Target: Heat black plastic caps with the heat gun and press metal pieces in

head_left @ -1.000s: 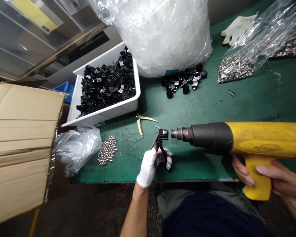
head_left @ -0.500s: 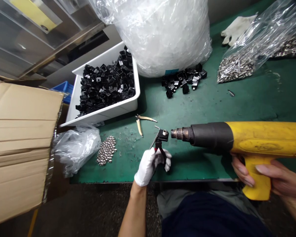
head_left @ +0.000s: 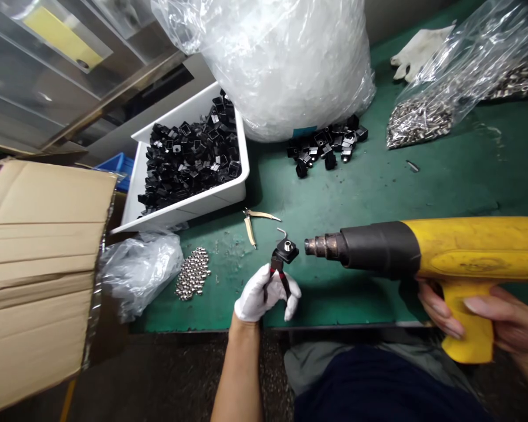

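The white-gloved left hand (head_left: 264, 294) grips pliers (head_left: 278, 275) clamping a black square fitting (head_left: 287, 252) just beside the nozzle of the yellow heat gun (head_left: 466, 249) in the bare right hand (head_left: 479, 319), with a white tub (head_left: 245, 176) heaped with black fittings (head_left: 189, 158) and a smaller pile of black fittings (head_left: 325, 146) on the green mat (head_left: 378, 187).

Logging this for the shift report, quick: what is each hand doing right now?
Left hand: white-gloved, closed on black pliers gripping a black plastic fitting.
Right hand: bare, closed on a yellow heat gun.

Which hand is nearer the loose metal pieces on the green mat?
Left. The gloved left hand, gripping black-handled pliers, sits just right of the loose metal pieces; the right hand, on the grip of the yellow heat gun, is far off to their right.
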Tool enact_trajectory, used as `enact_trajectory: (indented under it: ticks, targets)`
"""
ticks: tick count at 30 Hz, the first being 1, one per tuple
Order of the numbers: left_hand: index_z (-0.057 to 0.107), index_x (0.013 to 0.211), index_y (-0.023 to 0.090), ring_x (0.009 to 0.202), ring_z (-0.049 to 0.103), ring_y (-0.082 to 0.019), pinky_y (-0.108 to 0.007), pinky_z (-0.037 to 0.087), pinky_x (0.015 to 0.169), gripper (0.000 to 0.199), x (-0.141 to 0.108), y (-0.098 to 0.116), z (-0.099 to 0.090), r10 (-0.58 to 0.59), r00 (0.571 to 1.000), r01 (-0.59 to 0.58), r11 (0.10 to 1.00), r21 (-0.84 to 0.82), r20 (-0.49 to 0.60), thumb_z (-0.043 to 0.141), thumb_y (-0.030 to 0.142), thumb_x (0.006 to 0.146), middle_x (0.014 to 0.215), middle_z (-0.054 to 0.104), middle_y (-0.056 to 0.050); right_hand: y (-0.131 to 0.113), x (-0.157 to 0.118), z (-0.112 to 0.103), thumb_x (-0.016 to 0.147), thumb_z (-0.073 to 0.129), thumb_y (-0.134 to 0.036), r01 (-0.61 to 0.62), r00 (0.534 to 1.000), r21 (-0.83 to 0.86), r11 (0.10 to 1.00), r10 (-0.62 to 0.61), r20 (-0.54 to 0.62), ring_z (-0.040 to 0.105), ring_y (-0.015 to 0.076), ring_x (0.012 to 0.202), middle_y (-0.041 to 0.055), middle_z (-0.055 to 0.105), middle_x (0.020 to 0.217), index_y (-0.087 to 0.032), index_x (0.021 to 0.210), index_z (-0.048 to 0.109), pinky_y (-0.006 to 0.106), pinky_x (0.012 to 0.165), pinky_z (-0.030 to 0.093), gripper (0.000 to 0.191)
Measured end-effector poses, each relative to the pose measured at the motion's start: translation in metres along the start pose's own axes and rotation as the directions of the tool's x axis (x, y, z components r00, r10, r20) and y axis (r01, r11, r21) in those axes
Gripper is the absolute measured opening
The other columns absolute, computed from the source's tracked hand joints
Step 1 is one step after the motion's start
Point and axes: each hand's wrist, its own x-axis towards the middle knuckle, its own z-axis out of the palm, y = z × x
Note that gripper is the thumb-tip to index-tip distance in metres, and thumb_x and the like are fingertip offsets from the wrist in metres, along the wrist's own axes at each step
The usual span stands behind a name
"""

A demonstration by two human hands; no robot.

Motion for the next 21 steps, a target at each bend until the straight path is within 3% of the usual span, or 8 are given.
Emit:
enact_trajectory:
  ticks: [9,16,21]
  targets:
    - [0.074,0.082,0.002,0.042,0.061,-0.022,-0.03,0.045,0.041,0.068,0.0021,0.005,0.0037,0.015,1.0,-0.015,1.0,-0.018,0.008,0.048,0.065,0.09,0.057,0.067,-0.014,-0.0024,-0.0018,0.0085,0.087,0.055,-0.045,-0.005,0.998,0.027,1.0,0.006,-0.064,0.051,0.0184,0.062,0.007,0.058,0.08,-0.02,0.1,0.067,0.032,0.058,0.043,0.03]
    - [0.074,0.079,0.001,0.039,0.06,-0.022,-0.031,0.045,0.041,0.078,0.0021,0.0046,-0.0037,-0.054,0.998,0.054,0.998,-0.021,0.033,0.043,0.072,0.087,0.053,0.065,-0.015,-0.0017,-0.0008,0.0032,0.087,0.056,-0.047,-0.017,0.999,0.021,1.0,0.018,-0.026,0.051,0.0182,0.062,0.0073,0.058,0.079,-0.019,0.102,0.067,0.032,0.058,0.043,0.033]
    - [0.073,0.076,0.003,0.04,0.061,-0.022,-0.031,0.047,0.041,0.071,0.0034,0.0076,-0.0008,-0.024,0.999,0.025,0.999,-0.024,0.038,0.048,0.068,0.088,0.055,0.067,-0.015,-0.0029,-0.0015,0.0029,0.087,0.056,-0.048,-0.028,1.0,0.007,1.0,0.028,-0.012,0.052,0.0188,0.062,0.0077,0.059,0.078,-0.019,0.098,0.067,0.032,0.059,0.043,0.033]
